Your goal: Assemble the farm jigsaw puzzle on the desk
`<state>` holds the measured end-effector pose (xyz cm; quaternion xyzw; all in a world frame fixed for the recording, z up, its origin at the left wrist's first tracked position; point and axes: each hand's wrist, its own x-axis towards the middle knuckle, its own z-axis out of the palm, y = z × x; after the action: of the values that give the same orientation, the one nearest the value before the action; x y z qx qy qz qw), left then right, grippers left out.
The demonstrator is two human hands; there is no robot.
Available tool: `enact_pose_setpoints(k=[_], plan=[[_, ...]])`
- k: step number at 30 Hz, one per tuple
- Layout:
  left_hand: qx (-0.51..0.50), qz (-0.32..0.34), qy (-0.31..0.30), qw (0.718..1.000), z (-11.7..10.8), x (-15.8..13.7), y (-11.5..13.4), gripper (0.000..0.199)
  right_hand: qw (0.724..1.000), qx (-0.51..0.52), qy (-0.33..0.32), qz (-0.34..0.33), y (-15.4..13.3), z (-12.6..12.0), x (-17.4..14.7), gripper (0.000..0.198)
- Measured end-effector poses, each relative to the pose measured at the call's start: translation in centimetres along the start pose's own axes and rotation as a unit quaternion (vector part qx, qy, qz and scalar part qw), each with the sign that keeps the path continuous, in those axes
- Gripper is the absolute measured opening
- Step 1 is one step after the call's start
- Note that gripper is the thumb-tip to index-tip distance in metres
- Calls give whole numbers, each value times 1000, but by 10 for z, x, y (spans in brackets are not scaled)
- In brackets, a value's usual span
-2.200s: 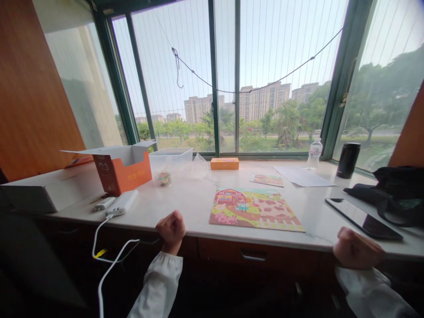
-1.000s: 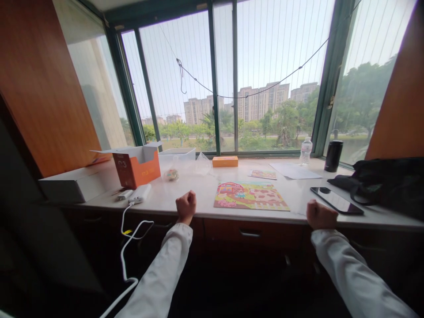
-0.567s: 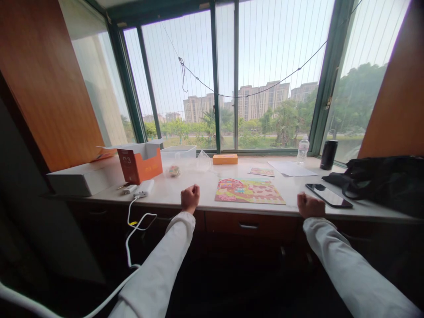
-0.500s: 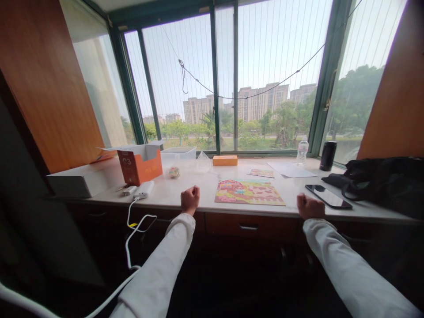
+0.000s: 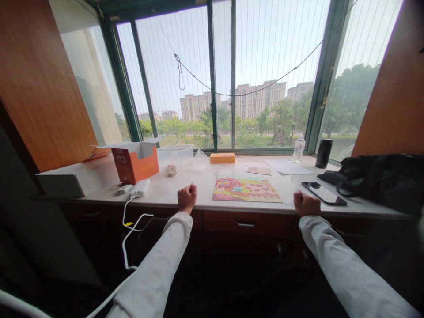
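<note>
My left hand [image 5: 187, 198] is a closed fist at the front edge of the white tabletop [image 5: 185, 179], with nothing seen in it. On the right, my right hand [image 5: 306, 203] makes a fist too, beside a black smartphone [image 5: 323, 193] lying flat. Between the fists lies a colourful farm-scene picture board [image 5: 247, 190], apart from both. Behind it is a smaller picture card [image 5: 259, 170]. A small bundle of coloured pieces [image 5: 170, 170], too small to make out, sits beyond my left fist.
An orange open box [image 5: 136, 164], a white box [image 5: 74, 179] and a clear plastic bin [image 5: 175, 153] stand at left. A white power strip [image 5: 139, 188] trails its cable over the edge. An orange carton [image 5: 222, 158], water bottle [image 5: 299, 149], black flask [image 5: 323, 153] and black bag [image 5: 377, 181] line the back and right.
The whole view has shifted slightly, so everything appears a little further left and higher. Both fists stay closed in nearly the same places on the table.
</note>
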<state>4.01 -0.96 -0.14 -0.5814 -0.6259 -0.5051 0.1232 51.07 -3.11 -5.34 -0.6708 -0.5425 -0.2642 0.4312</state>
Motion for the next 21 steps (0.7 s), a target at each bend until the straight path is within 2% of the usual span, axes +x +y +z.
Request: enact_pose_setpoints(k=[11, 16, 21], plan=[[-12, 13, 28, 999, 3, -2, -5, 47, 999, 29, 8, -26, 7, 4, -2, 43], [-15, 40, 48, 998, 3, -4, -6, 48, 997, 51, 43, -38, 7, -2, -5, 43], [-17, 44, 74, 996, 0, -9, -8, 49, 993, 56, 108, 5, 17, -1, -10, 45]])
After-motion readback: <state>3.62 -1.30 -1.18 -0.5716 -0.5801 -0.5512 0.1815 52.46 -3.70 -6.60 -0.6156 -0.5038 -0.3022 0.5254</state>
